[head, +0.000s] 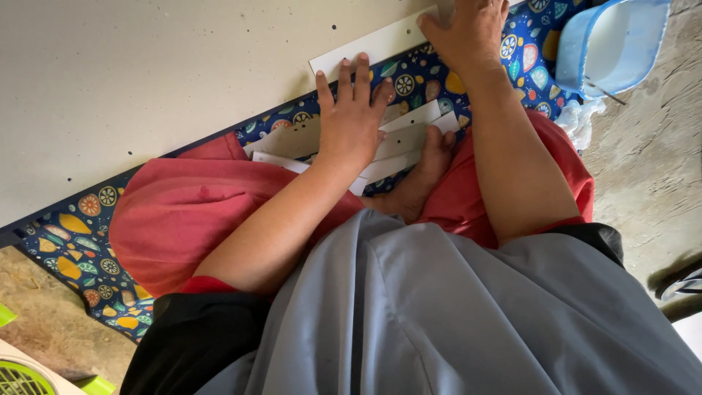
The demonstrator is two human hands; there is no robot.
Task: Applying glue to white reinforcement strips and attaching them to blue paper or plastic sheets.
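Left hand [351, 117] flat, fingers spread, pressing on the loose white strips [409, 135] stacked on the patterned mat [80, 241], fingertips touching the long white strip [373, 45] at the big board [146, 80] edge. Right hand [468, 33] further right on that same strip, fingers together, palm down, gripping nothing we can see. Risk as we judge it: the stack slides under the left palm, or the long strip creeps off the board edge. Blue tub [614, 44] at far right could tip if elbowed.

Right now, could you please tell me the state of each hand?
Left hand: open, lying flat on the white strips.
Right hand: open, palm down on the long white strip, gripping nothing.
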